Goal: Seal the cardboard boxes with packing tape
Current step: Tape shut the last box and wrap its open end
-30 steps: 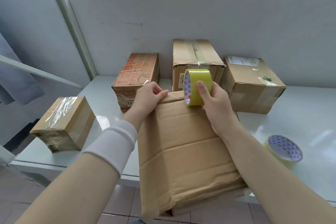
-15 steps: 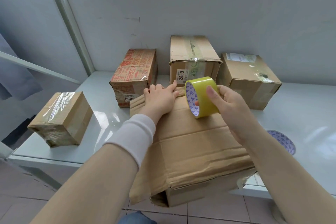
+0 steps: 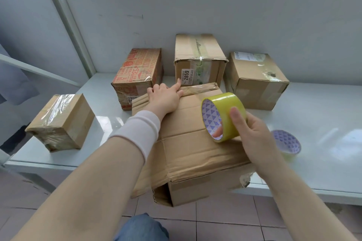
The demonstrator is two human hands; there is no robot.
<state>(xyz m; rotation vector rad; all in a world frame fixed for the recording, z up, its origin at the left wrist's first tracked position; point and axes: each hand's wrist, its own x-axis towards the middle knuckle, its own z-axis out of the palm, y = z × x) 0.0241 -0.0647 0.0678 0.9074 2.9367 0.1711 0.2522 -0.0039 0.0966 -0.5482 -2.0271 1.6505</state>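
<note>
A large creased cardboard box (image 3: 195, 152) lies on the white table's front edge, partly overhanging it. My left hand (image 3: 165, 97) presses flat on the box's far end, fingers straight, holding down a strip of clear tape (image 3: 199, 87) stuck along that far edge. My right hand (image 3: 252, 133) grips a yellow-green tape roll (image 3: 225, 111) above the box's right side, with a finger through its core and the thumb on its outer face. Whether the strip still joins the roll is unclear.
Three taped boxes stand by the back wall: a red-printed box (image 3: 137, 72), a tall box labelled 2859 (image 3: 197, 60) and a brown box (image 3: 254, 78). A small taped box (image 3: 62, 121) sits at the table's left edge. A second tape roll (image 3: 288, 143) lies flat on the white table (image 3: 323, 123).
The big box has tipped down flat onto the table. My left hand went from pinching its top edge to pressing flat, and my right hand drew the roll back towards me and to the right.
</note>
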